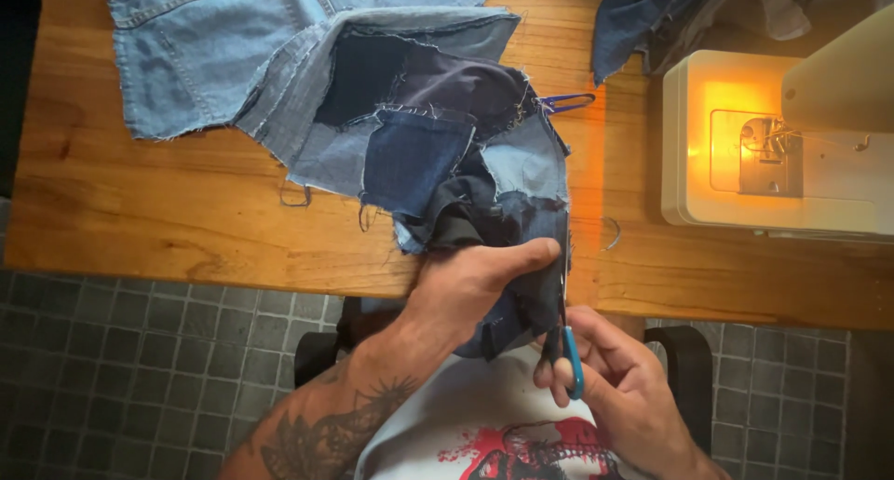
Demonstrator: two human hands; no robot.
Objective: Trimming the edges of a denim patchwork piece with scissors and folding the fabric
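- Head view, the work: a patchwork panel of dark and pale blue denim scraps [447,154] lies on the wooden table [168,210], its near end hanging over the table's front edge toward the person's lap.
- Head view, left hand: the left hand [475,289] is closed on that hanging end, thumb stretched along the top of the fold and fingers hidden beneath it. The tattooed forearm comes up from the lower left with the wrist bent forward.
- Head view, right hand: the right hand [619,378] has its fingers through the teal loops of a pair of blue-handled scissors [566,336] and grips them, blades pointing up along the right edge of the fabric, just beside the left thumb. Whether the blades are parted is hard to tell.
- Risk: the blades run so close to the left thumb that a careless snip could nick it.
- Risk: the bunched layers could slip in the grip, so the cut may wander off the edge or catch a patch that should stay whole.
- Surroundings: a cream sewing machine [745,154] with its warm lamp lit stands at the right, a blue wire clip [566,101] lies beside the panel, and more denim pieces [670,10] sit at the back.
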